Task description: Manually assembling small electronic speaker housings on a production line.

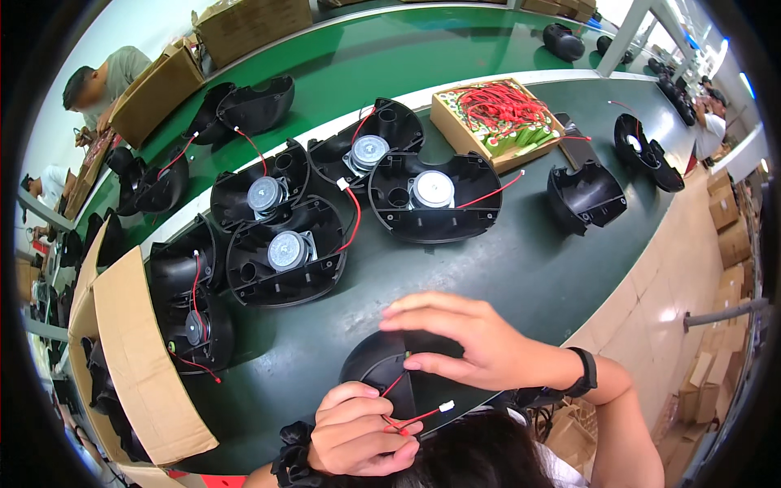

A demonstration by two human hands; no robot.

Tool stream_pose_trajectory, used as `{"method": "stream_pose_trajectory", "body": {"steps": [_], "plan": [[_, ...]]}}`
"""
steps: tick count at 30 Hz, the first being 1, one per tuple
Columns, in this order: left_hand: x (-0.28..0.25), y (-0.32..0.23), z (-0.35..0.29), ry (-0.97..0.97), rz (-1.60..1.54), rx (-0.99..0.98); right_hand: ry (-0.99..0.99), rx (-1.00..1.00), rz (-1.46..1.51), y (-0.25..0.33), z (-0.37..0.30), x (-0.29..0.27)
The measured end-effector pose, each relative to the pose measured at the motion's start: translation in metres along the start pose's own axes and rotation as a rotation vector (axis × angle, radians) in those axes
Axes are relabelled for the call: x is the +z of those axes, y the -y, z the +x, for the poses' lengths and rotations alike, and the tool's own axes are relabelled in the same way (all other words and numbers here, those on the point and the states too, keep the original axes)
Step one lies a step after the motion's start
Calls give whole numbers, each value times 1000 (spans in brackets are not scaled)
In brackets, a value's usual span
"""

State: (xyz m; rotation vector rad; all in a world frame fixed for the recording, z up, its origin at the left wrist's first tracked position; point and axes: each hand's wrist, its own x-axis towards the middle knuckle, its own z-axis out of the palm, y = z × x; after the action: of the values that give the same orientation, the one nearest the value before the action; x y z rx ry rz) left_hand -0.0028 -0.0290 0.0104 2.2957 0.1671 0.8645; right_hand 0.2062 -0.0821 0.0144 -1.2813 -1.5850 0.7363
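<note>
At the near edge of the table, a rounded black plastic housing [372, 358] stands between my hands. My right hand [480, 342] grips it from the right, with fingers stretched over its far side and the thumb pressed on its face. Beside that thumb tip a small green piece shows. Curled at the housing's near left is my left hand [358, 427], closed on a thin red cable [423, 417] that ends in a white connector [447, 406]. Part of the cable runs up along the housing. The left fingertips and the housing's lower part are partly hidden.
Several open black housings with round speakers [433, 189] lie across the green table [521, 268]. A box [504, 154] of green-wrapped packs with red wires stands behind. An empty black shell [587, 198] lies right, a cardboard carton [146, 350] left. A co-worker [122, 73] is far left.
</note>
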Motion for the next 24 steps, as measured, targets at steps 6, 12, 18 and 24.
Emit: {"method": "stream_pose_trajectory", "body": {"steps": [6, 12, 18, 24], "plan": [[0, -1, -1, 12, 9, -4, 75, 234, 358, -11, -3, 4], [0, -2, -6, 26, 67, -53, 18, 21, 145, -17, -8, 6], [0, -3, -6, -19, 104, -18, 49, 8, 124, -11, -3, 2], [5, -4, 14, -157, -82, 85, 264, 160, -22, 5, 23, -13]]}}
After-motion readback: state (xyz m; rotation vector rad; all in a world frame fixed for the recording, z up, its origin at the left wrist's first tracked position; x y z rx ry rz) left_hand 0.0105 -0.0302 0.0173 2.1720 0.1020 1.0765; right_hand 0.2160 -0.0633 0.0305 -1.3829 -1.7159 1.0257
